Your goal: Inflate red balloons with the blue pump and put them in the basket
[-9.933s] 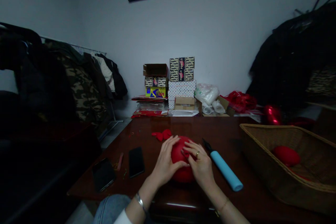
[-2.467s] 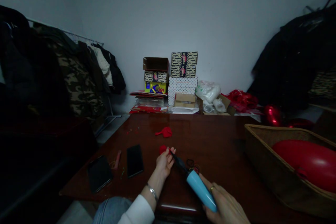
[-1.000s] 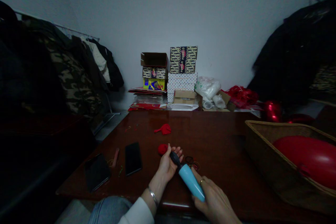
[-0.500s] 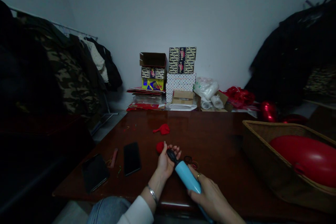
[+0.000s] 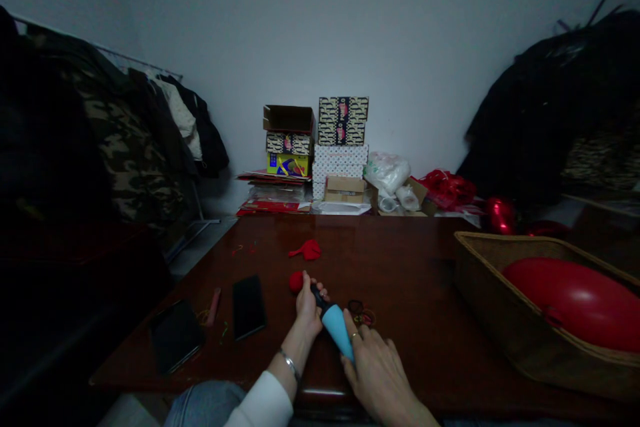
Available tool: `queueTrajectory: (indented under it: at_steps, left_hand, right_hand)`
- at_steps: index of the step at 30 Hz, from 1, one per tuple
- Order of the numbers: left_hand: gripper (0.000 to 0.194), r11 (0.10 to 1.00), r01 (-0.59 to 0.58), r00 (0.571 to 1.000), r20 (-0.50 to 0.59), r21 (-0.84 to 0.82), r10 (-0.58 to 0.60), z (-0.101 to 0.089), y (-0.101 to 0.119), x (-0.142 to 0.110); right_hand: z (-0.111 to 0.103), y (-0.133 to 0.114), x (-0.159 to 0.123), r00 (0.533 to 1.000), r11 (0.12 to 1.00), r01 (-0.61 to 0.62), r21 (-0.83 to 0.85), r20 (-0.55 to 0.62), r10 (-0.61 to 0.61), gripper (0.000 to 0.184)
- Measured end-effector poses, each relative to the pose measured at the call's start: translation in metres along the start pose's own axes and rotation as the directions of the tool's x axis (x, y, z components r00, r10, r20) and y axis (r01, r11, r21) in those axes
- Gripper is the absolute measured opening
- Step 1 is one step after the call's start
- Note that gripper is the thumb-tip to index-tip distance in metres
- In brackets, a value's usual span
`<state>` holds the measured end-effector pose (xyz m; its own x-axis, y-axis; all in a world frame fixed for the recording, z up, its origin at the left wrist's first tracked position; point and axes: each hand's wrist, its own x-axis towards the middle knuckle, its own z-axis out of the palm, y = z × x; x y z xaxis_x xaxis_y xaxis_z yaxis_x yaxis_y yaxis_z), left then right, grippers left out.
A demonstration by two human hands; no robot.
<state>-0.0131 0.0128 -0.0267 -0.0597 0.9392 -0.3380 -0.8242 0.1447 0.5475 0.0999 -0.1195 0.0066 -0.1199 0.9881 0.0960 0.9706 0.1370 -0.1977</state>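
My left hand [image 5: 307, 303] is closed around the black nozzle of a light blue hand pump [image 5: 336, 329], with a small limp red balloon [image 5: 296, 281] sticking out past its fingers at the nozzle's tip. My right hand [image 5: 373, 367] grips the rear end of the pump's blue barrel. Both hands rest low over the near part of the dark wooden table [image 5: 400, 260]. A second deflated red balloon [image 5: 307, 250] lies farther out on the table.
Two dark phones [image 5: 248, 305] [image 5: 175, 344] and a pink stick [image 5: 213, 297] lie at the left. Rubber bands [image 5: 363, 311] sit by the pump. A wicker basket [image 5: 487, 293] on the right holds an inflated red balloon [image 5: 575, 300]. Stacked boxes [image 5: 340, 147] line the back wall.
My right hand has pushed forward along the pump, so less of the blue barrel shows than half a second ago. My left hand stays on the nozzle with the balloon.
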Motion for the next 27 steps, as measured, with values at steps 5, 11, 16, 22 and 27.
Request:
queueTrajectory:
  at_steps: [5,11,16,22,27]
  left_hand:
    - [0.033,0.998,-0.049,0.999,-0.003,0.05,0.049,-0.004,0.001,0.009]
    - [0.029,0.998,-0.059,0.997,-0.05,-0.033,0.057,-0.003,0.019,0.015]
    - [0.025,0.997,-0.026,0.999,-0.031,-0.078,0.024,0.001,0.024,0.01]
    - [0.025,0.986,0.062,0.995,0.083,-0.153,-0.049,0.006,0.024,0.0]
    - [0.027,0.988,-0.001,0.999,0.045,-0.155,0.008,0.005,0.018,-0.002]
  right_hand:
    - [-0.007,-0.009,-0.007,0.996,0.99,0.041,-0.132,-0.077,-0.051,0.059]
    - [-0.001,0.016,-0.024,0.984,0.982,0.122,-0.142,-0.113,-0.139,0.058]
    - [0.017,0.054,-0.04,0.936,0.95,0.248,-0.189,-0.208,-0.285,0.073]
    - [0.022,0.067,-0.047,0.923,0.948,0.245,-0.203,-0.252,-0.292,0.08]
    - [0.015,0.058,-0.042,0.941,0.961,0.216,-0.171,-0.226,-0.251,0.076]
